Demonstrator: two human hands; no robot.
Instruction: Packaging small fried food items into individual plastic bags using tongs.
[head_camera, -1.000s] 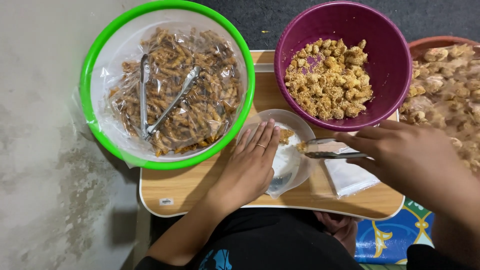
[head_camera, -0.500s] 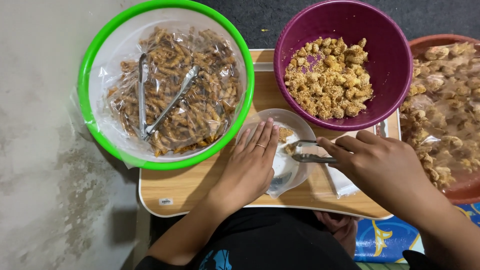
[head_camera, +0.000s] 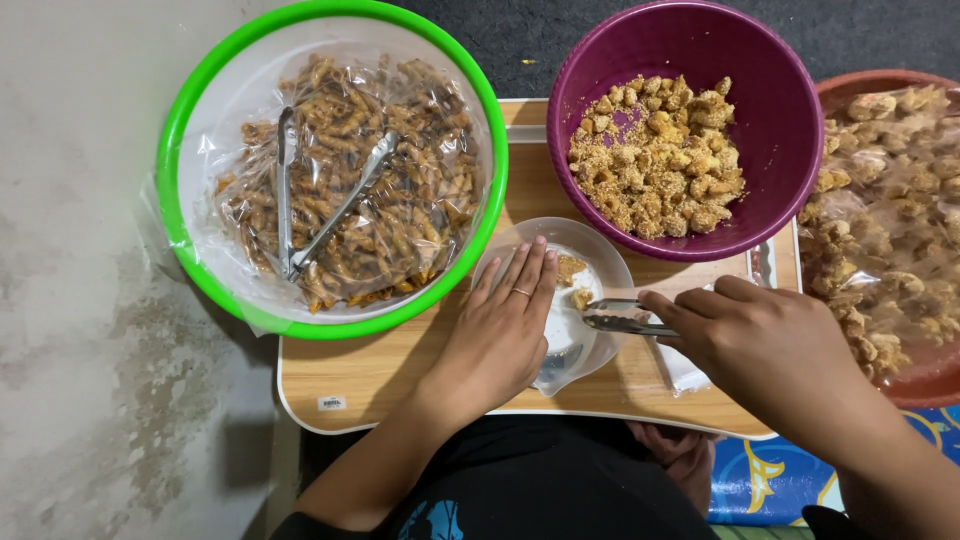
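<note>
Tongs (head_camera: 625, 320), small and metal, sit clamped in the fingers of your right hand (head_camera: 770, 350), their tips reaching over the clear plastic container (head_camera: 600, 262) on the wooden tabletop (head_camera: 380, 365). One crumbed piece (head_camera: 581, 298) lies just at the tong tips, and another (head_camera: 570, 268) rests a little above it inside the container. Your left hand (head_camera: 500, 335) lies flat on the container's near left side, fingers straight and close together, pressing down rather than gripping; a ring shows on one finger.

Just beyond the container stands the purple bowl (head_camera: 780, 130) of crumbed pieces. To the left, the green-rimmed basin (head_camera: 175, 190) holds spiral snacks under clear plastic, with a larger pair of tongs (head_camera: 335, 205) lying on top. At the right edge, a brown tray (head_camera: 930, 375) carries more pale pieces, partly out of view.
</note>
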